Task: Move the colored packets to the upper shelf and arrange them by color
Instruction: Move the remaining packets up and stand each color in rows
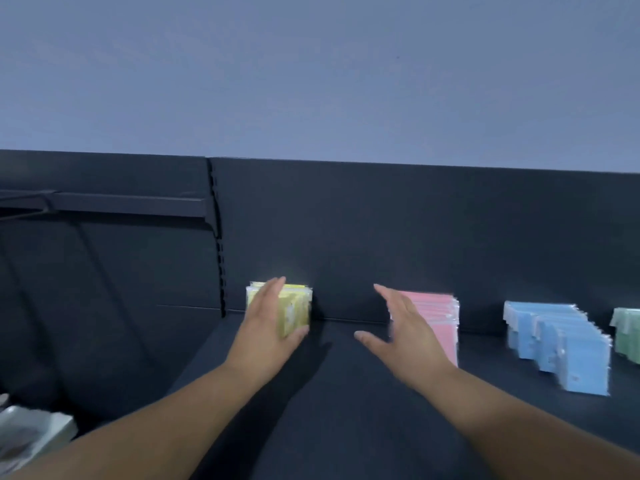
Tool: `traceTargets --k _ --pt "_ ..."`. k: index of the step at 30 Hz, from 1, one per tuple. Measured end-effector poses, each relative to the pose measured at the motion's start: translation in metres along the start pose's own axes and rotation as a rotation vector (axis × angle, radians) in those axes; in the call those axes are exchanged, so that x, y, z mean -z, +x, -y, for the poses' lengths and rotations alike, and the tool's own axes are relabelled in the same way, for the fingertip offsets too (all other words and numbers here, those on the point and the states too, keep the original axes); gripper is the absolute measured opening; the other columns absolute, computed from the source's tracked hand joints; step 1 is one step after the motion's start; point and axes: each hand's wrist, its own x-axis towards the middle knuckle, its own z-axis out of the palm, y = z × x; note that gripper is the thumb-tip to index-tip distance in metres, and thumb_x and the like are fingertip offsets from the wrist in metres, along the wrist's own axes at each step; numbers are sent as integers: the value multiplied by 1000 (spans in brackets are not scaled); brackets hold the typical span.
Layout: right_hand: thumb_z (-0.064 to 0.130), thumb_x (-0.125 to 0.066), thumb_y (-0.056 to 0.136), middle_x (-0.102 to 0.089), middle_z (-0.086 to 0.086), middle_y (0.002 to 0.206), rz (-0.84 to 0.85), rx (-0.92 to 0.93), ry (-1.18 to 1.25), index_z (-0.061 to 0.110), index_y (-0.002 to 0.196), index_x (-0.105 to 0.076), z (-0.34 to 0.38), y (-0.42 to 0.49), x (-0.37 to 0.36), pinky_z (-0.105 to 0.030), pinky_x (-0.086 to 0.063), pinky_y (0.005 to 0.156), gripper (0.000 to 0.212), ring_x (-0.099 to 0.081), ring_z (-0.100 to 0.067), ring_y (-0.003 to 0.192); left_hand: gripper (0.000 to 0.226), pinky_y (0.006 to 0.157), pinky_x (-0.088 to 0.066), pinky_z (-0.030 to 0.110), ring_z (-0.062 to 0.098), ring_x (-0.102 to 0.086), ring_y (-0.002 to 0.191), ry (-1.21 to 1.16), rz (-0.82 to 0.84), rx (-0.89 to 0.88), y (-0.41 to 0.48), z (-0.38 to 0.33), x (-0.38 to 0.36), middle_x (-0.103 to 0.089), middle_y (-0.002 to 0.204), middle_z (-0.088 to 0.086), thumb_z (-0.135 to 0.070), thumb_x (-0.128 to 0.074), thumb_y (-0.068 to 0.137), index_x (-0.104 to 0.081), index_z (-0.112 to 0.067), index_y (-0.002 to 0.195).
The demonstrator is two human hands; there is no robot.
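Note:
A stack of yellow packets [294, 311] stands upright at the back left of the dark shelf [346, 393]. My left hand [266, 327] holds this stack, fingers over its left side and thumb under its front corner. My right hand [405, 330] is spread with straight fingers just left of a pink stack [438, 320], and partly hides it. Whether it touches the pink packets I cannot tell. Further right stand a row of blue packets [561, 344] and, at the frame edge, green packets [628, 329].
The shelf's dark back panel [381, 237] rises behind the stacks, with a slotted upright [216, 237] at the left. A lower dark bay lies to the left. Pale items [24, 434] sit at the bottom left corner.

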Motion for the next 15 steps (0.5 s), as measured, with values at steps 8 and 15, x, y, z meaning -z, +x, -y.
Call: traceTargets --k 8,15 --pt "49 -75 78 -21 12 159 184 -163 212 37 153 -10 41 14 -78 -24 -27 113 100 -27 -5 143 128 118 -16 33 11 -6 147 -180 221 307 13 78 23 2 161 -7 -52 -81 66 9 -26 152" --pt "50 -84 66 -15 15 161 272 -151 147 37 154 9 46 37 -103 -18 -19 113 129 -18 -2 146 143 111 -30 29 10 -30 139 -174 400 236 38 92 13 -26 155 -12 -68 -79 50 17 -33 150"
